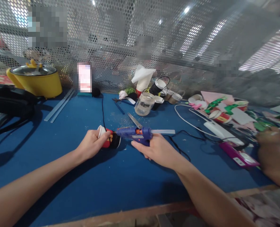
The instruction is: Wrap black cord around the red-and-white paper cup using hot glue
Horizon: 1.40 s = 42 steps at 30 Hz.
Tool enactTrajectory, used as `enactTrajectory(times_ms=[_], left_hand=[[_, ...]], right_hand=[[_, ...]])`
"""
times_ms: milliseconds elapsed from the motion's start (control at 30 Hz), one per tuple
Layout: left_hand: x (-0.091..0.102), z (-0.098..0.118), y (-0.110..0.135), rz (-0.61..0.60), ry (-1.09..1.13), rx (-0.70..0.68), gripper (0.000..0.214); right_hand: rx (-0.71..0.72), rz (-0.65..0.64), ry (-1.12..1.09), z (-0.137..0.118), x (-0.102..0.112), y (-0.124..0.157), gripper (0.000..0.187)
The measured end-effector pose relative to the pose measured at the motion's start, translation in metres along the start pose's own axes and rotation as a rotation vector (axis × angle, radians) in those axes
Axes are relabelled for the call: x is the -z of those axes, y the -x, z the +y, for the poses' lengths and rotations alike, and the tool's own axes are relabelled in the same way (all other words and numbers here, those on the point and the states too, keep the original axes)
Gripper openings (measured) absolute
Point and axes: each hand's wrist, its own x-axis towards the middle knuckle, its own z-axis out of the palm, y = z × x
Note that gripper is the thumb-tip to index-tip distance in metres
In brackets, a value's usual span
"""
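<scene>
My left hand (92,143) is closed around a small paper cup (106,143), red with a white end, tilted on its side. Black yarn covers the cup's right part, and a strand runs up from it to a black yarn ball (96,92). My right hand (157,149) grips a blue hot glue gun (132,133) by its handle. A clear glue stick (164,131) pokes out of the gun's back. The nozzle is at the yarn-covered part of the cup; whether it touches cannot be made out. Open-bladed scissors (134,120) lie just behind the gun.
A clear jar (144,104) and wrapped cups stand behind. Loose glue sticks (59,105) and a yellow pot (37,80) are at left. At right lie a white power strip (223,134), a purple box (239,155), craft pieces and another person's hand (272,148).
</scene>
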Motion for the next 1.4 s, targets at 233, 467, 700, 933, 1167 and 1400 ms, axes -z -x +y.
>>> enactTrajectory(times_ms=[233, 467, 700, 933, 1167, 1400], left_hand=[[0.001, 0.000, 0.000, -0.002, -0.027, -0.039, 0.038], [0.000, -0.005, 0.001, 0.005, -0.040, -0.025, 0.037], [-0.002, -0.006, 0.001, 0.007, 0.029, -0.067, 0.035], [-0.003, -0.006, 0.003, -0.014, 0.049, -0.064, 0.036], [-0.002, -0.006, 0.004, 0.000, 0.063, -0.115, 0.037], [-0.003, -0.002, 0.006, -0.027, -0.047, -0.220, 0.037]], right_hand=[[-0.073, -0.069, -0.192, 0.006, -0.001, -0.007, 0.027], [-0.177, 0.022, -0.568, 0.021, 0.006, -0.022, 0.016], [-0.268, 0.336, -0.683, 0.045, 0.054, -0.072, 0.015], [-0.426, 0.274, -0.621, 0.072, 0.081, -0.121, 0.025], [-0.568, 0.303, -0.357, 0.080, 0.089, -0.112, 0.043], [-0.067, 0.419, 0.181, 0.025, 0.044, -0.065, 0.039]])
